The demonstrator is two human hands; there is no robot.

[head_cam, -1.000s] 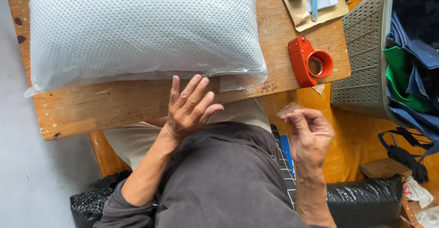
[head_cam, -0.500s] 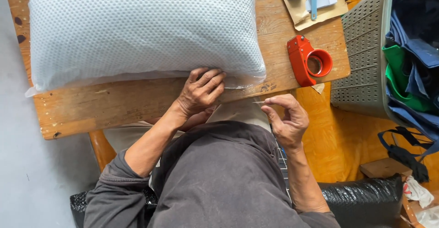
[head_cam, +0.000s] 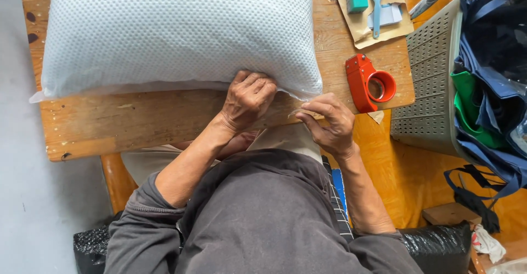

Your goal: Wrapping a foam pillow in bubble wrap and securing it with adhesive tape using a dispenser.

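A white dotted pillow in clear plastic wrap [head_cam: 175, 32] lies on a worn wooden table [head_cam: 137, 123]. My left hand [head_cam: 248, 99] presses with curled fingers on the pillow's near edge, pinching the plastic there. My right hand [head_cam: 328, 123] sits at the table's near edge, right of the pillow's corner, with thumb and fingers pinched on a short strip of clear tape [head_cam: 299, 112]. A red tape dispenser [head_cam: 370, 82] stands on the table just right of my right hand.
A brown envelope [head_cam: 368, 18] with a teal block and a light blue tool lies at the back right. A grey perforated basket [head_cam: 433, 87] full of blue and green fabric stands to the right. Black plastic bags lie on the floor by my legs.
My left hand moved from the table edge up onto the pillow's near edge and curled its fingers. My right hand brought the tape strip from beside my lap to the table edge.
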